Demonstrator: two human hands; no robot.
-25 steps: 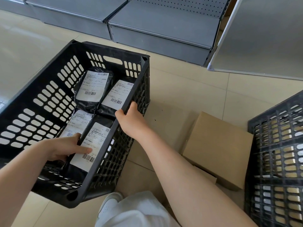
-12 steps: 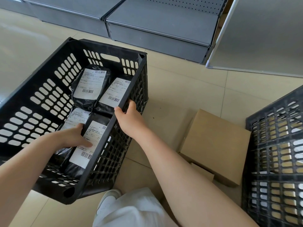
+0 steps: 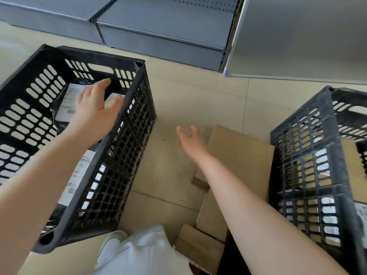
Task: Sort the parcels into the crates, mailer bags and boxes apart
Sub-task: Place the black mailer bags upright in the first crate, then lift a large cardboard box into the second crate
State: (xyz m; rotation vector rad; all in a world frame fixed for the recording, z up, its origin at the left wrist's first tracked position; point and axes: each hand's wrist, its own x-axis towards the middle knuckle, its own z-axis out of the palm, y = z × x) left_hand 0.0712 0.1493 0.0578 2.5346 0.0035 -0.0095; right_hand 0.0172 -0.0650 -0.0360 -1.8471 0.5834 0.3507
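A black slotted crate [image 3: 137, 108] stands on the floor at the left, holding several black mailer bags [image 3: 65, 108] with white labels. My left hand [image 3: 93, 114] hovers open over the bags near the crate's right rim, fingers spread, holding nothing. My right hand [image 3: 190, 141] is open in the air above the floor, just left of a brown cardboard box [image 3: 242, 157] lying between the crates. A second black crate [image 3: 309, 175] at the right holds cardboard boxes [image 3: 351, 167], seen through its slots.
Grey metal shelving bases [image 3: 162, 30] run along the back, and a grey panel [image 3: 305, 38] stands at the back right. More cardboard pieces [image 3: 198, 247] lie near my white shoe [image 3: 111, 245] at the bottom. Beige floor tiles show between the crates.
My right hand has let go of the left crate's rim and moved right toward the cardboard box. My left hand has lifted off the near mailer bag and moved further into the crate.
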